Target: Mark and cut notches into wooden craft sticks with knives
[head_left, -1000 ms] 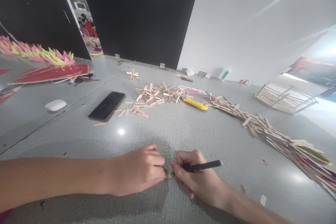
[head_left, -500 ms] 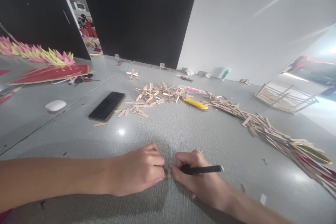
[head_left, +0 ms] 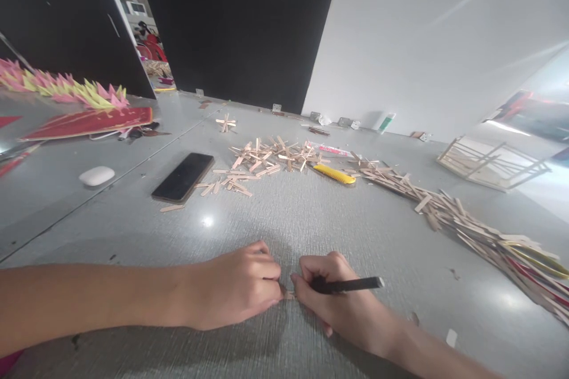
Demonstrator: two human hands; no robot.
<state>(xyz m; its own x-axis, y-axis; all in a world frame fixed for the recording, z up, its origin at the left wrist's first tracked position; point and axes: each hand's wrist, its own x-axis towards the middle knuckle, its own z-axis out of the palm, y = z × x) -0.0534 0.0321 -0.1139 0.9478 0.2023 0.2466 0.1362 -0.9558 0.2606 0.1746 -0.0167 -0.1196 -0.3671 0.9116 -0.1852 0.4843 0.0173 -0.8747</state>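
Clear lane on the worktop (head_left: 267,219), side to side, between the 2 hands and the stick pile (head_left: 262,157). Gap between left hand (head_left: 242,287) and right hand (head_left: 340,299) is narrow, small stick (head_left: 288,295) in it; pen (head_left: 360,285) juts out rightward. Phone (head_left: 183,177) blocks ahead-left; bare strip between it and white case (head_left: 96,176). Yellow cutter (head_left: 334,174) blocks ahead, slightly right. Long-stick heap (head_left: 444,213) bars the right, slanting. Black panel (head_left: 235,29) walls off the far side.
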